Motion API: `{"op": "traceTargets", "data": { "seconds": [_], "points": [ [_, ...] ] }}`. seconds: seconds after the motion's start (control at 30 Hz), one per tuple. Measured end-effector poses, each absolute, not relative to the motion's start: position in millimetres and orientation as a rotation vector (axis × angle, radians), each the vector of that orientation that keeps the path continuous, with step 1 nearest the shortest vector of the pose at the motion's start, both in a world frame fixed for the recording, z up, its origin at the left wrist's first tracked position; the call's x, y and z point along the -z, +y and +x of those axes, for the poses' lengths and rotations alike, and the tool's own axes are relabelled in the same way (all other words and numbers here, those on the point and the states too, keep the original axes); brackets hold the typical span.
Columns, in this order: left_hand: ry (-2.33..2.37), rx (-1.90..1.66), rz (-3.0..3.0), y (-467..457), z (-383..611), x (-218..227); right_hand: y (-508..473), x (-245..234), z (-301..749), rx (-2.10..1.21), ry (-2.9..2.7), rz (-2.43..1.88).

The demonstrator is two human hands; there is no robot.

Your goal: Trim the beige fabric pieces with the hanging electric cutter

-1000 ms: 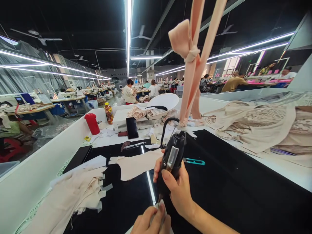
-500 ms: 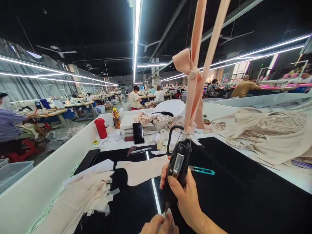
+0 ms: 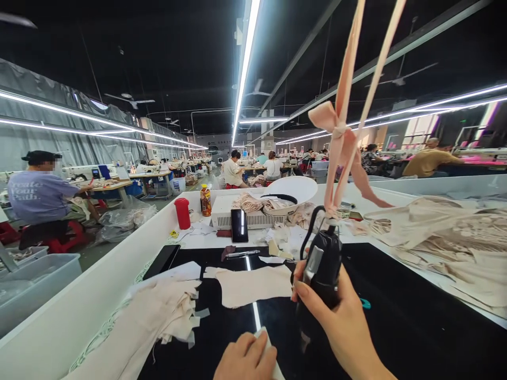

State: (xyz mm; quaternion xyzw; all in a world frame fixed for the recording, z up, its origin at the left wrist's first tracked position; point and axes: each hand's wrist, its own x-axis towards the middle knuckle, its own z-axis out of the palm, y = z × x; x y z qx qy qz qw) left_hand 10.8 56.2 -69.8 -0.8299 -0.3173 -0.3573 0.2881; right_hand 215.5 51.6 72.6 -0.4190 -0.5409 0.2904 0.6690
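Note:
My right hand [image 3: 336, 311] is closed around a black hand-held electric tool [image 3: 325, 253] with a silver lever. The tool hangs tip down from a knotted peach fabric band [image 3: 339, 142]; its tip is over the shiny black work surface [image 3: 400, 301]. At the bottom edge my left hand [image 3: 245, 359] is closed on a narrow pale fabric piece [image 3: 273, 364], fingers bent over it against the surface. A flat beige fabric panel [image 3: 255, 285] lies just beyond. To the left is a pile of beige fabric pieces [image 3: 158, 316]. Teal snips [image 3: 365, 304] show partly behind my right hand.
White walls [image 3: 130, 258] edge the table. Farther back are a pen [image 3: 242, 254], a phone [image 3: 239, 226], a red cup [image 3: 182, 214], a bottle [image 3: 205, 200] and a white box [image 3: 233, 220]. Beige fabric [image 3: 447, 237] is heaped right. A person in purple [image 3: 39, 195] sits left.
The tool in my right hand has lifted away from the pale fabric piece in my left hand. My left hand has flattened toward the surface. The view has swung slightly left.

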Motion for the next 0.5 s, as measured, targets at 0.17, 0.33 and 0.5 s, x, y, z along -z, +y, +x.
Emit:
{"op": "traceTargets", "data": {
  "seconds": [0.17, 0.33, 0.5],
  "points": [
    [-0.893, 0.918, -2.194, 64.2, -2.8, 73.2, 40.6, -74.4, 208.3, -0.583, -1.147, -0.991],
    [-0.744, 1.162, -2.114, 55.6, 20.5, 65.7, 31.9, -72.5, 211.8, -0.540, -1.137, -0.995],
    [-0.654, 1.365, -2.205, 29.4, 43.9, 44.2, 28.2, -69.6, 224.7, -0.580, -1.200, -0.875]
  ]
}}
